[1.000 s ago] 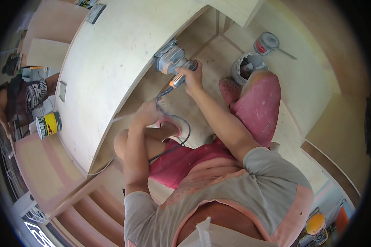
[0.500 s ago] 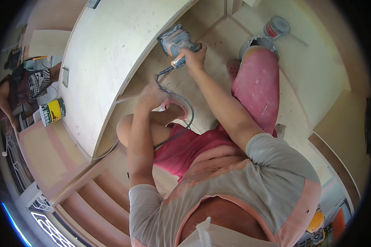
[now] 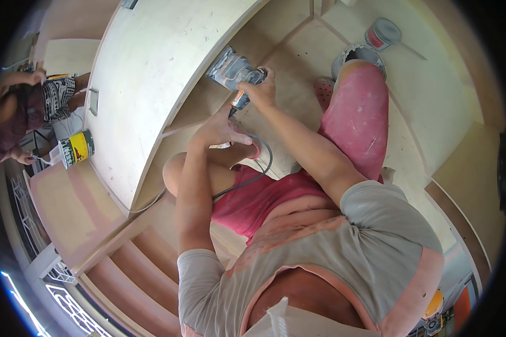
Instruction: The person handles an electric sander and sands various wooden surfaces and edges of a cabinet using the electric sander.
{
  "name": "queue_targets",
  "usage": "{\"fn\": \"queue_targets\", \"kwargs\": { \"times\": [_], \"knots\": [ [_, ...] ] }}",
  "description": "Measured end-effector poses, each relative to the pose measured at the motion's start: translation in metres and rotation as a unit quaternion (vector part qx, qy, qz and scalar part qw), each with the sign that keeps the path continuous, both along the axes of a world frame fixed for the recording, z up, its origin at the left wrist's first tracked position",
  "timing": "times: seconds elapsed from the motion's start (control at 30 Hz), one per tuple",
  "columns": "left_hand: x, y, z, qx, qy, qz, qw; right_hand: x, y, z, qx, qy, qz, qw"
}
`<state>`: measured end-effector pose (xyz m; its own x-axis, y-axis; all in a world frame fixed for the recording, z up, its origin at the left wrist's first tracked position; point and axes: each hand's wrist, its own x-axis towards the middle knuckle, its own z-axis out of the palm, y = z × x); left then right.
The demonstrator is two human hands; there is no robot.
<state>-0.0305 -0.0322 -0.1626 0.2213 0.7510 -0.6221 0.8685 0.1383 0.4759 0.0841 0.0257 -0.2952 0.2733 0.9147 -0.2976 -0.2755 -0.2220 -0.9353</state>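
Note:
An electric sander (image 3: 230, 68), grey and dusty with an orange-marked handle, is in my right hand (image 3: 260, 89). My fingers wrap its body, and its flat pad faces the edge of the large pale panel (image 3: 146, 73). My left hand (image 3: 216, 132) is just below the handle, thumb and fingers apart. The sander's dark cord (image 3: 270, 160) passes by that hand, partly hidden by it, then loops down across my lap. Whether the left fingers touch the cord is hard to see.
Beyond my raised knee stand an open bucket (image 3: 343, 54) and a lidded can (image 3: 383, 33). Stepped wooden boards (image 3: 135, 275) lie at lower left. Past the panel, another person (image 3: 22, 123) works beside a yellow-and-green paint bucket (image 3: 77, 149).
The sander and my right hand have shifted slightly left and down. My left hand has opened and moved toward the handle. The other person's arms have moved.

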Motion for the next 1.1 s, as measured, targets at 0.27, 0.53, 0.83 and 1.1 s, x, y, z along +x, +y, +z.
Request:
{"fn": "queue_targets", "kwargs": {
  "times": [0.27, 0.53, 0.83, 1.1],
  "knots": [
    [0.006, 0.019, -0.027, 0.091, 0.103, 0.051, 0.989, 0.008, 0.005, 0.027, 0.057, -0.057, 0.016, 0.997],
    [0.001, 0.016, -0.04, 0.12, 0.168, -0.008, 0.978, 0.002, 0.003, 0.021, 0.08, -0.095, 0.042, 0.991],
    [0.007, 0.016, -0.035, 0.14, 0.206, 0.001, 0.968, 0.001, 0.006, 0.019, 0.04, -0.049, 0.035, 0.997],
    [0.009, 0.02, -0.03, 0.147, 0.21, -0.003, 0.967, 0.001, 0.009, 0.021, 0.011, 0.0, 0.026, 1.0]
  ]
}}
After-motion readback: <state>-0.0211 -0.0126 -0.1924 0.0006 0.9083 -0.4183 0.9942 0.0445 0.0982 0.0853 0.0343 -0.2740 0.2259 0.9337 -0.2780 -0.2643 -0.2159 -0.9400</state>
